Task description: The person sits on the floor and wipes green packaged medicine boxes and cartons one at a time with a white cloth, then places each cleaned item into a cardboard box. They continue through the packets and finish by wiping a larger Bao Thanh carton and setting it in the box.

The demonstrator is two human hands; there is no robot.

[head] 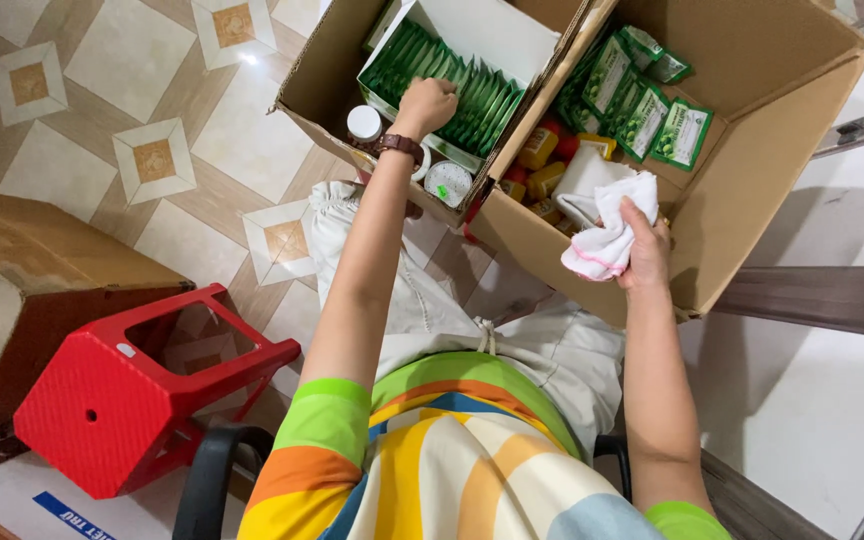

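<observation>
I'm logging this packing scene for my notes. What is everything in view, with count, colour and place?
Cardboard boxes: two open, brown, ahead; a third at left.
Sachets: many, green, in a white tray in the left box; more in the right box.
Bottles: several, yellow with red caps, right box.
White-capped jars: about three, left box.
Cloth: one, white with pink edge.
Stool: one, red, tipped over on the tiled floor.
Left hand: on the sachets, brown watch on wrist.
Right hand: holding the cloth.
</observation>
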